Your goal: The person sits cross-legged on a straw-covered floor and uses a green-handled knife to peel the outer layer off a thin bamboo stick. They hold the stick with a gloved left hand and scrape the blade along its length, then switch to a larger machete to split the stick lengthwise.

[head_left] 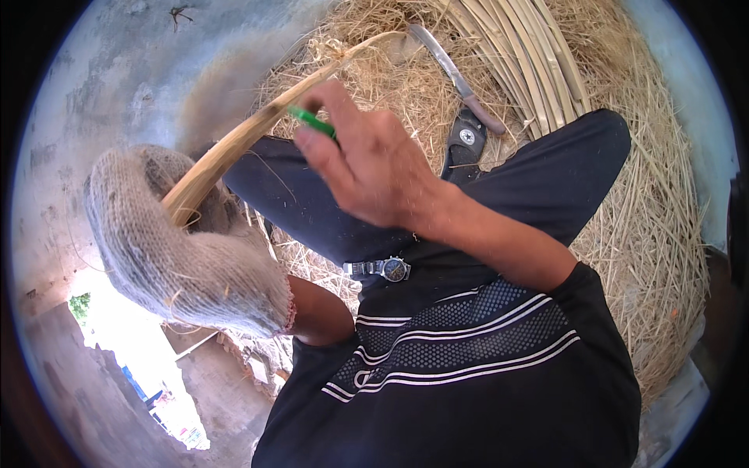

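My left hand (187,234), in a thick off-white knitted glove, is wrapped round the near end of a long pale wooden strip (250,129). The strip slants up and away to the right and narrows toward its far end, where curled shavings (334,51) cling. Above the strip's middle, my bare right hand (374,152) pinches a small green object (312,122) between thumb and forefinger. Its kind is blurred, and I cannot tell whether it touches the strip. Beyond the strip's tip lies a long knife (456,76) with a brownish handle.
Straw-like shavings (624,257) cover the floor around my crossed legs. A bundle of long split strips (519,58) curves along the far right. A black sandal (466,139) shows by my knee, and a metal wristwatch (394,269) by my lap. A pale wall (140,86) stands left.
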`<state>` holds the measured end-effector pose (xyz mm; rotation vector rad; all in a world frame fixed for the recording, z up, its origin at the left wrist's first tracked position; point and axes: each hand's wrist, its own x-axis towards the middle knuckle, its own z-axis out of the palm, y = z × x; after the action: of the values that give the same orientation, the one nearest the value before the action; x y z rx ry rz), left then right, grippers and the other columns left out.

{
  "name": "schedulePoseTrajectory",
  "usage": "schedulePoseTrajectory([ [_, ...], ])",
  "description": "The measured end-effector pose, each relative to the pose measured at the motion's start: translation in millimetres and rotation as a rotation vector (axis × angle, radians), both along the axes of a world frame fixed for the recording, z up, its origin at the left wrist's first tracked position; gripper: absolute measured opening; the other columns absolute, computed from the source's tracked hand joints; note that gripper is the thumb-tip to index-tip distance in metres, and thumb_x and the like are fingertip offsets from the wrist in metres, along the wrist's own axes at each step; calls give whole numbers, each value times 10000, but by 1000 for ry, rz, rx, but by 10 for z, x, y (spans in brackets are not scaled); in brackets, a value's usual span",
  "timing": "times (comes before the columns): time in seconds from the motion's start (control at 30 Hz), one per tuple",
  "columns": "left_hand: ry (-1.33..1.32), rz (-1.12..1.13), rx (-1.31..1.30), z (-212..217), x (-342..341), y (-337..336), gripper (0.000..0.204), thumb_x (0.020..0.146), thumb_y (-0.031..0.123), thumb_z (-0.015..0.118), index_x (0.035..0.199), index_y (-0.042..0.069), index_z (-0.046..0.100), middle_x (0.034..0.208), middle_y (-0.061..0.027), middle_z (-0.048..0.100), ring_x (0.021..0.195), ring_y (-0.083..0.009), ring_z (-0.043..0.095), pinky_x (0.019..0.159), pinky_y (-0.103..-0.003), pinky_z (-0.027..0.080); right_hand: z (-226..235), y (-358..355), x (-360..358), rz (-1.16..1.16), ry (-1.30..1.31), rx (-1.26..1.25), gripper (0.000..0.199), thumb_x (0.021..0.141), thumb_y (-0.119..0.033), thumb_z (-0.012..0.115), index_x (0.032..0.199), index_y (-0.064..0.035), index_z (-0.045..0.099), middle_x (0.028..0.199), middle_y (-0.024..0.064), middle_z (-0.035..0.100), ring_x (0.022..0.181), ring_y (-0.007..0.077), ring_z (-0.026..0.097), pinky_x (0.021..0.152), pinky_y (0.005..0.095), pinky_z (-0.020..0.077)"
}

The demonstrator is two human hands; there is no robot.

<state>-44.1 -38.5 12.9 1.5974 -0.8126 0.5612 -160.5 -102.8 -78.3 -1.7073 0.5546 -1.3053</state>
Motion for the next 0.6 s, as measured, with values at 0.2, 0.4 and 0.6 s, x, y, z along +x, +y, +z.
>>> schedulePoseTrajectory([
  [0.2,-856,248,339,-19,-80,0,307,913,114,610,1180,-34,638,1027,-181,675,859,-267,716,638,-301,627,-289,-319,32,-212,413,-102,178,995,-137,534,1043,34,540,547,175,547,475,321,617,385,399,447],
  [0.4,-834,179,380,26,-104,108,390,795,12,699,1174,-46,631,1028,-155,674,815,-235,700,605,-300,608,121,75,-80,-47,56,-149,126,983,-133,560,1020,-13,555,570,180,554,501,355,612,455,454,465],
  [0.6,-977,210,407,68,-105,88,457,715,19,766,1149,-39,635,985,-135,661,791,-248,690,687,-331,604,-325,-307,-82,-243,528,-323,139,992,-154,552,958,-20,540,537,159,541,468,348,601,427,427,464],
])
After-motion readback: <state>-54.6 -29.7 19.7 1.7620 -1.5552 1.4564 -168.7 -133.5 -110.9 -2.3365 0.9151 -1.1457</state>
